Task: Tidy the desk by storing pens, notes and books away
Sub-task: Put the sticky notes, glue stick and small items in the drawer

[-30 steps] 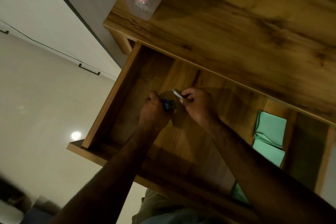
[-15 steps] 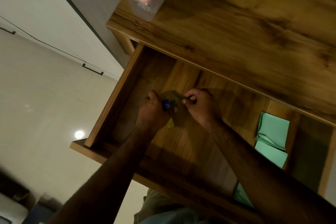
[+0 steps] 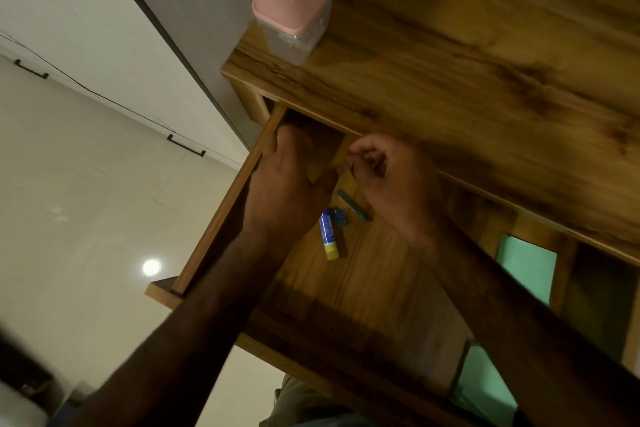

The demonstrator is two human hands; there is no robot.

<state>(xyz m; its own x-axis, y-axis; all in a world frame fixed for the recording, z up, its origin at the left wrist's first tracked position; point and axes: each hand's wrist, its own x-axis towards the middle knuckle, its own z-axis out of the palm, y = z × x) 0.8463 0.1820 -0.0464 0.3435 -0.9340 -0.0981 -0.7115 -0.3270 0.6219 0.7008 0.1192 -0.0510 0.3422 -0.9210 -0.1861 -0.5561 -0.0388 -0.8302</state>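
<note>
The wooden drawer under the desk top stands pulled out. On its floor lie a blue and yellow tube, a small blue item and a teal pen, all free of my hands. My left hand hovers above the drawer's back left corner, fingers stretched out and blurred, holding nothing. My right hand is beside it to the right, just over the pen, with loosely curled fingers and nothing visible in them.
Green paper notes lie in the drawer's right compartment, with more green sheets nearer me. A clear container with a pink lid stands on the desk's left corner. Pale floor lies to the left.
Both hands have let go of the blue tube and the pen, which now lie on the drawer floor. The hands have moved toward the back of the drawer.
</note>
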